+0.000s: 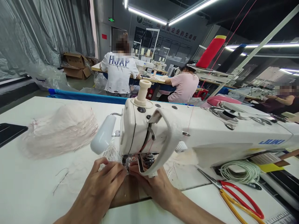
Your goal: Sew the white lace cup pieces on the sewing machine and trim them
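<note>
A white sewing machine (144, 124) fills the middle, its needle area partly hidden by a curved guard. My left hand (102, 177) is closed, fingertips pressed together on white lace fabric (112, 154) just left of the presser foot (126, 160). My right hand (156, 186) is also closed at the needle area, its fingers bent inward against the same fabric; the guard covers part of them. Thin red thread runs down the machine head. More pale fabric (184, 157) lies under the machine arm, behind my right hand.
A pile of sheer pale fabric (63, 130) lies on the white table at left, near a black phone-like object (11, 132). Red-and-yellow-handled scissors (233, 199) and a coiled pale cord (240, 171) lie at right. Several people sit at other machines beyond.
</note>
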{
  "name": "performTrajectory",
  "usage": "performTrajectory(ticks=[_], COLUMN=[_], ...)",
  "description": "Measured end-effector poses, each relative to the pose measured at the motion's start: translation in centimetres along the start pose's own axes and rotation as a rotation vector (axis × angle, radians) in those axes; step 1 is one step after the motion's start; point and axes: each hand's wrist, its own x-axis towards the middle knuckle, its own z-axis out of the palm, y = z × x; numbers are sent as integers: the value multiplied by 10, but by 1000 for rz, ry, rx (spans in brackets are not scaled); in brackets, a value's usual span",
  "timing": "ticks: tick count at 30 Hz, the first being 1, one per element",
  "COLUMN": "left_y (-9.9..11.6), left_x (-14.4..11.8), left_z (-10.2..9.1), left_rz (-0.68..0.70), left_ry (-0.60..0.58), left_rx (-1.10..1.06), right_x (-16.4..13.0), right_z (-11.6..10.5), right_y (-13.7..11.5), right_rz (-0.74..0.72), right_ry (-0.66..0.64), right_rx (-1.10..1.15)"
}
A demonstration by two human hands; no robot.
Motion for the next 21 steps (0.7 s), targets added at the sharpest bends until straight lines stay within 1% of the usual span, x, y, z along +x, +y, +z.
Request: performTrajectory(ticks=[3, 5, 9, 14, 19, 21], left_y=[-2, -3, 0, 2, 0, -1], left_x=[-2, -3, 1, 5, 1, -1], left_z=[7, 8, 4, 0, 5, 7], left_rz=[-18, -5, -10, -74, -65, -65], left_ry=[48, 73, 101, 70, 140, 126], left_rx=[-59, -59, -75, -104, -99, -82], right_x=[0, 0, 0, -1, -1, -1], right_z=[-1, -3, -5, -5, -7, -8], right_y=[-1, -2, -2, -2, -3, -3], right_rz=[-1, -12, -48, -37, -40, -50], right_ry=[9, 2, -1, -14, -75, -79], right_rx=[25, 47, 69, 54, 43, 42])
